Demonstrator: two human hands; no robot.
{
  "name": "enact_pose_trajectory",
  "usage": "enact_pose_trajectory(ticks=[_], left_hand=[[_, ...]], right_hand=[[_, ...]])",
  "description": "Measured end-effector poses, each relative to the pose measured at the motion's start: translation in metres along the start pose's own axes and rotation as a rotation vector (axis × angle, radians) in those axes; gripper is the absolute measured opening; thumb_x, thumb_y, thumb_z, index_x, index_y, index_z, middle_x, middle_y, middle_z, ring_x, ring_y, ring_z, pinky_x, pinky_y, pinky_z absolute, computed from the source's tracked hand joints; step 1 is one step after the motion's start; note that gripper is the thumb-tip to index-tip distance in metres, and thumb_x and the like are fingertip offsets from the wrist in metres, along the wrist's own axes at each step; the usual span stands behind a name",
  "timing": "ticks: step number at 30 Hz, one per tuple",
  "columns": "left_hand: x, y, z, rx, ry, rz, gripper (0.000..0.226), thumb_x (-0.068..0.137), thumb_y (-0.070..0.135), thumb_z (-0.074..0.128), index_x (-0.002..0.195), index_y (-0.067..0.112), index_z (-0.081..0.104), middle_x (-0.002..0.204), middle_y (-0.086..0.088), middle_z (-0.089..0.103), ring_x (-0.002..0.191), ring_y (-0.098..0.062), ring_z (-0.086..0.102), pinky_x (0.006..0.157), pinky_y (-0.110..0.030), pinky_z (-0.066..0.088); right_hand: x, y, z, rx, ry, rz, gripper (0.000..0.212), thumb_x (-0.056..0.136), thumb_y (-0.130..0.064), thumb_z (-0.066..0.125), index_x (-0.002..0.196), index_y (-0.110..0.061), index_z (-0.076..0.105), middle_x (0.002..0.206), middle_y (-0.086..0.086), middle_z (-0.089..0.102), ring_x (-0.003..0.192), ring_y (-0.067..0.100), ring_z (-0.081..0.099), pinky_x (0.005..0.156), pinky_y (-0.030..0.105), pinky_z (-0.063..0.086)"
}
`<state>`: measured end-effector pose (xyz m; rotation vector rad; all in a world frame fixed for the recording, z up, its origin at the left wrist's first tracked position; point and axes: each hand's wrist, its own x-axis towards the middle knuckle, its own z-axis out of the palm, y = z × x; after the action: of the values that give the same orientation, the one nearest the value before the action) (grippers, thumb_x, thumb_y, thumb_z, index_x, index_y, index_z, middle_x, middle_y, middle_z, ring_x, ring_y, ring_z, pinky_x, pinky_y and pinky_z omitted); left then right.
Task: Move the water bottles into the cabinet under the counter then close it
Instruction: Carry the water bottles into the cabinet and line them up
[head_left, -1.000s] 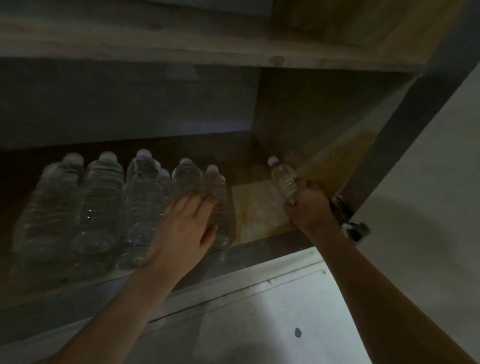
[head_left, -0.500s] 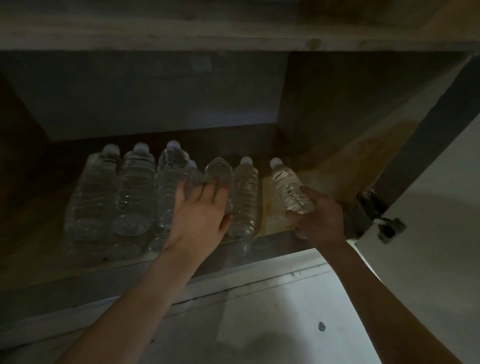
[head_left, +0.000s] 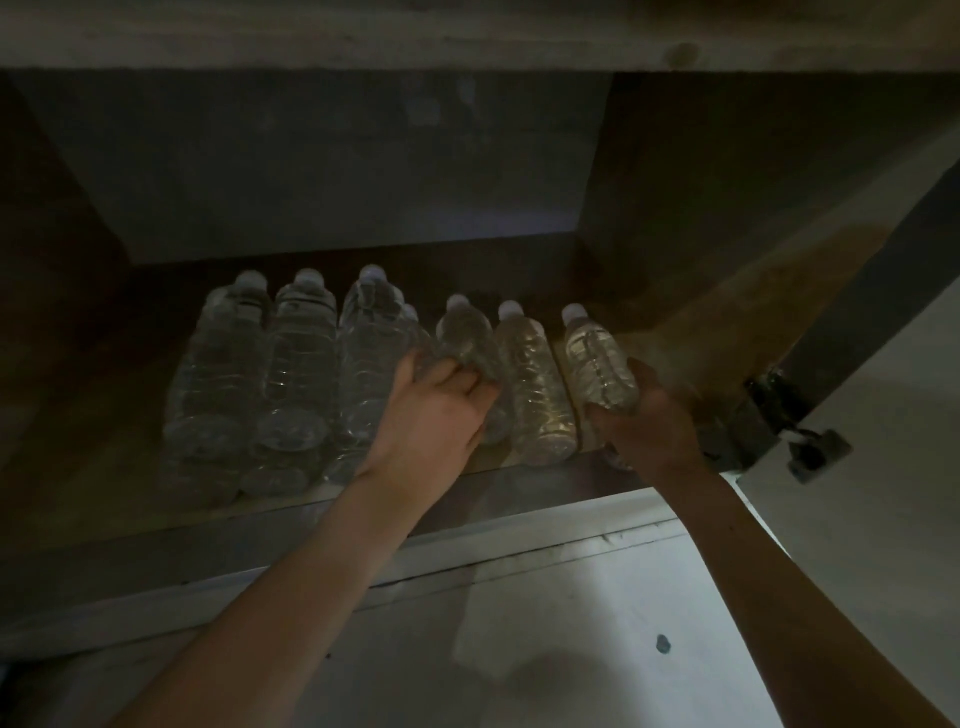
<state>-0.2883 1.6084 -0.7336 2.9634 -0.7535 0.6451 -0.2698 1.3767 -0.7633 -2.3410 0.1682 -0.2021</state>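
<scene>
Dim light is filling the cabinet (head_left: 332, 171), its far and left walls sinking toward black. Brighter light is landing on the near floor (head_left: 597, 623) (and the door (head_left: 904, 509) at right), glinting off the bottles (head_left: 540, 395) on the right. Grain is softening everything; wide-angle bending is curving the edges.

Head view looks down, seemingly close, into the dim cabinet (head_left: 337, 166).

The water bottles (head_left: 535, 384) were clear, ribbed plastic with a glossy sheen, topped by matt white plastic caps (head_left: 510, 310). The cabinet (head_left: 691, 332) floor was brown wood, matt and blotchy. The hinge (head_left: 815, 452) looked like dull metal, the door (head_left: 893, 405) smooth and white.
</scene>
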Motion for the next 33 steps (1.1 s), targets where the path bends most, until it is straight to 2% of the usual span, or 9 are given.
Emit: enact_pose_trajectory(ticks=[4, 9, 12, 14, 16, 19, 25, 29, 33], left_hand=[[-0.005, 0.006, 0.008, 0.036, -0.003, 0.019, 0.030, 0.073, 0.029, 0.076, 0.099, 0.017, 0.072, 0.099, -0.003, 0.072, 0.100, -0.023, 0.064, 0.102, -0.044, 0.038], [-0.003, 0.003, 0.011, 0.084, -0.034, 0.000, 0.029, 0.068, 0.030, 0.081, 0.088, 0.011, 0.073, 0.086, -0.006, 0.073, 0.085, -0.022, 0.068, 0.098, -0.034, 0.032], [-0.004, 0.002, 0.013, 0.067, -0.050, 0.013, 0.020, 0.065, 0.026, 0.081, 0.076, 0.010, 0.073, 0.075, -0.005, 0.073, 0.075, -0.020, 0.068, 0.093, -0.033, 0.033], [-0.007, 0.001, 0.014, 0.053, -0.040, 0.018, 0.014, 0.068, 0.022, 0.077, 0.073, 0.010, 0.073, 0.072, -0.004, 0.072, 0.074, -0.021, 0.067, 0.094, -0.033, 0.035], [-0.009, 0.000, 0.016, 0.051, -0.043, 0.018, 0.011, 0.071, 0.020, 0.074, 0.074, 0.010, 0.073, 0.072, -0.005, 0.072, 0.073, -0.021, 0.066, 0.094, -0.034, 0.036], [-0.013, -0.002, 0.012, 0.053, -0.023, 0.004, 0.016, 0.075, 0.024, 0.074, 0.083, 0.011, 0.074, 0.080, -0.005, 0.072, 0.082, -0.023, 0.066, 0.097, -0.035, 0.034], [-0.019, -0.024, -0.014, -0.006, 0.105, -0.161, 0.039, 0.088, 0.036, 0.058, 0.117, 0.012, 0.065, 0.115, -0.009, 0.066, 0.113, -0.028, 0.058, 0.110, -0.046, 0.034], [-0.027, -0.037, -0.012, -0.117, 0.071, -0.298, 0.054, 0.089, 0.040, 0.055, 0.131, 0.006, 0.056, 0.133, -0.013, 0.057, 0.127, -0.029, 0.049, 0.107, -0.046, 0.041], [-0.031, -0.039, -0.009, -0.183, 0.075, -0.315, 0.057, 0.088, 0.040, 0.056, 0.133, 0.004, 0.053, 0.138, -0.013, 0.053, 0.131, -0.028, 0.047, 0.104, -0.043, 0.046]], right_hand=[[0.005, 0.003, 0.001, 0.236, 0.024, 0.115, 0.045, 0.086, -0.031, 0.073, 0.125, -0.014, 0.062, 0.112, 0.003, 0.066, 0.099, 0.018, 0.060, 0.086, 0.027, 0.047], [0.011, -0.004, 0.003, 0.370, -0.031, 0.093, 0.029, 0.082, -0.012, 0.078, 0.106, -0.022, 0.066, 0.090, -0.015, 0.065, 0.083, -0.002, 0.059, 0.069, 0.012, 0.045], [0.016, -0.009, 0.007, 0.421, -0.045, 0.099, 0.031, 0.080, -0.010, 0.079, 0.099, -0.028, 0.062, 0.086, -0.024, 0.060, 0.079, -0.007, 0.056, 0.065, 0.009, 0.043], [0.014, -0.010, 0.010, 0.427, -0.038, 0.084, 0.032, 0.081, -0.011, 0.078, 0.103, -0.028, 0.061, 0.087, -0.023, 0.061, 0.081, -0.004, 0.058, 0.067, 0.010, 0.046], [0.011, -0.006, 0.012, 0.408, -0.031, 0.057, 0.035, 0.082, -0.015, 0.078, 0.112, -0.025, 0.064, 0.094, -0.017, 0.065, 0.091, 0.007, 0.064, 0.079, 0.022, 0.053], [0.006, -0.005, 0.011, 0.334, -0.060, 0.051, 0.048, 0.084, -0.030, 0.076, 0.128, -0.023, 0.061, 0.111, -0.008, 0.065, 0.108, 0.018, 0.062, 0.093, 0.034, 0.053], [-0.006, -0.010, 0.003, 0.097, -0.108, 0.065, 0.058, 0.091, -0.046, 0.062, 0.143, -0.030, 0.042, 0.136, 0.004, 0.055, 0.120, 0.028, 0.055, 0.103, 0.039, 0.044], [-0.011, -0.016, 0.003, 0.128, -0.084, 0.119, 0.049, 0.090, -0.037, 0.068, 0.134, -0.022, 0.052, 0.128, 0.007, 0.061, 0.103, 0.021, 0.057, 0.096, 0.036, 0.046], [-0.007, -0.020, -0.002, 0.234, 0.022, 0.206, 0.036, 0.091, -0.028, 0.069, 0.119, -0.006, 0.064, 0.107, 0.007, 0.065, 0.099, 0.022, 0.058, 0.092, 0.031, 0.045]])
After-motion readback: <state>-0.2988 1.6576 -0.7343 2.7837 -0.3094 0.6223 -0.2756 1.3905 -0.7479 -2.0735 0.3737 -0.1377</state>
